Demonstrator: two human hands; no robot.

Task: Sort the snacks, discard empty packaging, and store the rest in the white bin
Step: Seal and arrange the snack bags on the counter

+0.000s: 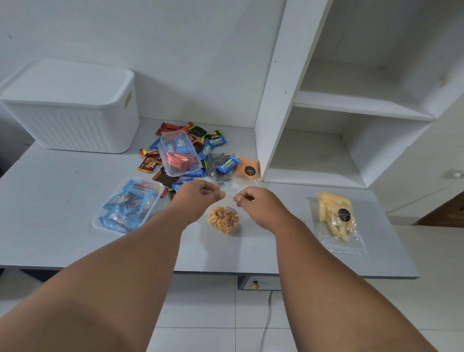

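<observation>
1. Our left hand (196, 194) and our right hand (259, 203) each pinch the top edge of a small clear plastic bag of curly orange snacks (224, 219).
2. The bag sits just below and between both hands.
3. The ribbed white plastic bin (71, 118), lid on, stands far off past our left hand.
4. A clear bag of yellow sticks (336, 217) lies beyond our right hand.

A home room: white built-in shelves (364, 103), tiled floor (311, 321).
</observation>
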